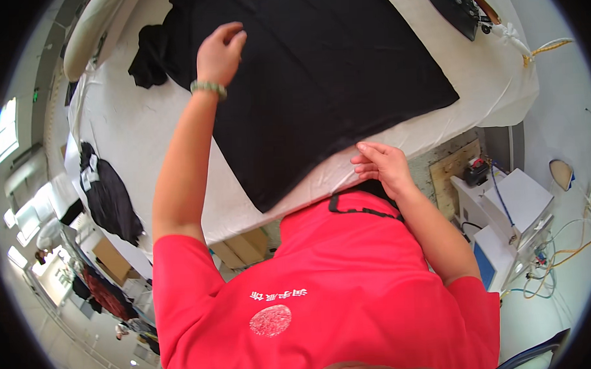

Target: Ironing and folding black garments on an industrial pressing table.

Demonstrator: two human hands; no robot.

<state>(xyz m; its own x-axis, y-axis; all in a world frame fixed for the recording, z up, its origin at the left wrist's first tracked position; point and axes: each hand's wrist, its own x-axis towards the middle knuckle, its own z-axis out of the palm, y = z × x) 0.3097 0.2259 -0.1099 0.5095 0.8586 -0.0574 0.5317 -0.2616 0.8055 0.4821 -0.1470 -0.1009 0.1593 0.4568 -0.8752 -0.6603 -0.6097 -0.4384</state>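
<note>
A black garment (324,73) lies spread over the white-covered table (144,131), with a bunched part sticking out at its far left. Above its left side hovers my left hand (218,56), with a beaded bracelet on the wrist. Its fingers are loosely bent and apart, and nothing shows in them. My right hand (385,167) is at the table's near edge, the fingertips close to the garment's near hem. Those fingers are partly stretched and apart. Whether a fingertip touches the hem, I cannot tell.
A black iron (455,8) stands at the table's far right, beside a wrapped hose and yellow cord (550,47). Another dark garment bundle (110,194) lies at the left edge. White equipment (517,199) with cables is at the right, and clothes hang at the lower left.
</note>
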